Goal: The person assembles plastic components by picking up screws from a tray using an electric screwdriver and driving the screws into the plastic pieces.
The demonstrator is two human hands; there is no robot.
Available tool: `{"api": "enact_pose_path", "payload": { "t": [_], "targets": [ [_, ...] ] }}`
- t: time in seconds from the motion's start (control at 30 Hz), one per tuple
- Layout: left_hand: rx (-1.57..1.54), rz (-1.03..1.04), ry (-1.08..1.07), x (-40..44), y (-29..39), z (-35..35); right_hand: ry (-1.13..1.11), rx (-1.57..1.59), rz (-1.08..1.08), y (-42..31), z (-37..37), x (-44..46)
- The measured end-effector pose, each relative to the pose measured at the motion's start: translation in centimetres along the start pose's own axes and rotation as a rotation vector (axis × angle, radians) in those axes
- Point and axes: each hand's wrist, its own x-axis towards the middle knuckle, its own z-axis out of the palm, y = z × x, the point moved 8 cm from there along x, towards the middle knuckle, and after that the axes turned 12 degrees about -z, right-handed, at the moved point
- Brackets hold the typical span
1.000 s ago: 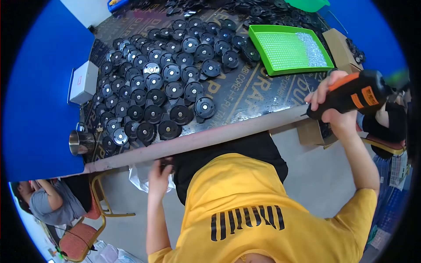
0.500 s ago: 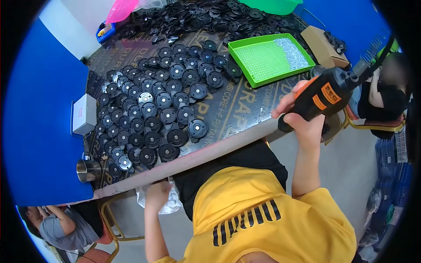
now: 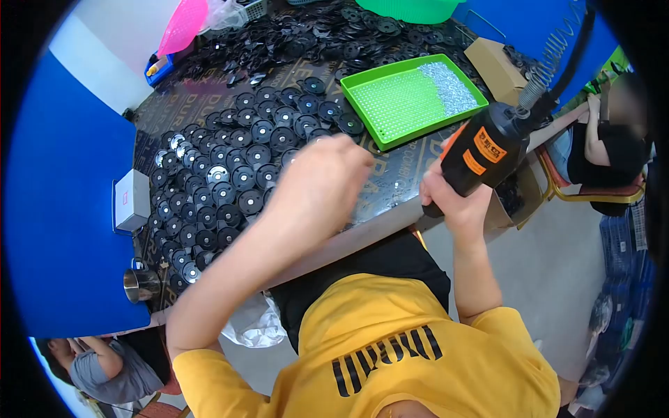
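Note:
My right hand (image 3: 456, 198) is wrapped round a black and orange power screwdriver (image 3: 481, 150) with a coiled cord at its top, held over the table's front edge. My left hand (image 3: 327, 177) reaches over the table, blurred, its fingers bent; whether it holds anything is hidden. Beneath and left of it lie rows of round black parts (image 3: 244, 177) with bright centres. Beyond my hands, a green tray (image 3: 390, 104) has small silvery pieces (image 3: 449, 87) heaped at its right end.
Loose black parts (image 3: 313, 35) are piled at the back, near a pink basket (image 3: 182, 26) and green basket (image 3: 411, 8). A cardboard box (image 3: 496, 72), white box (image 3: 132, 200) and metal cup (image 3: 141, 284) stand around. People sit at left (image 3: 115, 373) and right (image 3: 610, 150).
My left hand has risen from below the table's front edge to over the black parts. My right hand has shifted left with the screwdriver. The view has shifted too.

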Motion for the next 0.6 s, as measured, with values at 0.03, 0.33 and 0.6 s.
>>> {"api": "enact_pose_path", "payload": {
  "t": [0.03,0.33,0.6],
  "targets": [
    [-0.121,0.009,-0.049,-0.6,1.4,0.9,-0.039,0.048,-0.024,0.1,0.0,0.0],
    [-1.004,-0.33,-0.041,-4.3,2.2,10.3,-0.226,-0.025,-0.292,-0.7,-0.9,0.2],
    [-1.306,-0.319,0.219,-7.6,-2.4,7.6,-0.023,-1.382,-0.632,-2.8,-10.9,4.7]
  ]
}}
